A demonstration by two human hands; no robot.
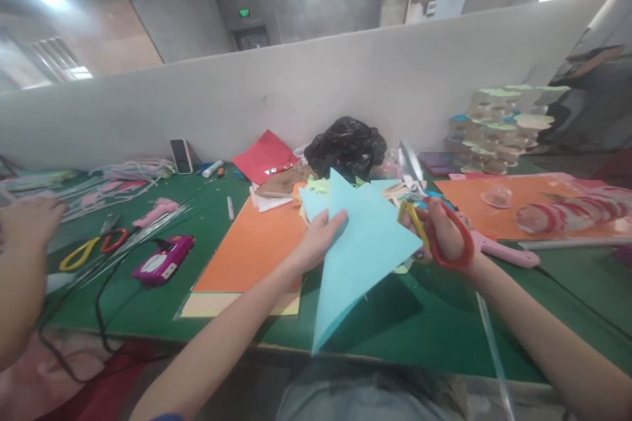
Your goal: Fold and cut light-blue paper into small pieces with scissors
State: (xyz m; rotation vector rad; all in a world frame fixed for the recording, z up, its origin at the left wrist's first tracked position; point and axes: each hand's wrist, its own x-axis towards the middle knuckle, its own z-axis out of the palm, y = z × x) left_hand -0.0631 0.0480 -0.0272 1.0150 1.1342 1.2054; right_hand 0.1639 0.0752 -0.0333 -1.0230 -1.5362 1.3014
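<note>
Light blue paper, folded and cut to pointed corners, is held above the green table near its front edge. My left hand pinches the paper's left side, thumb on top. In my right hand are scissors with red and yellow handles, their blades pointing up and away, just right of the paper. The blades do not touch the paper. Behind the paper lie small paper scraps, partly hidden by it.
Orange sheets lie left of centre. A black plastic bag sits by the partition. A pink glue gun with a cord lies at right, near a striped bottle. Another person's arm reaches in at far left, near other scissors.
</note>
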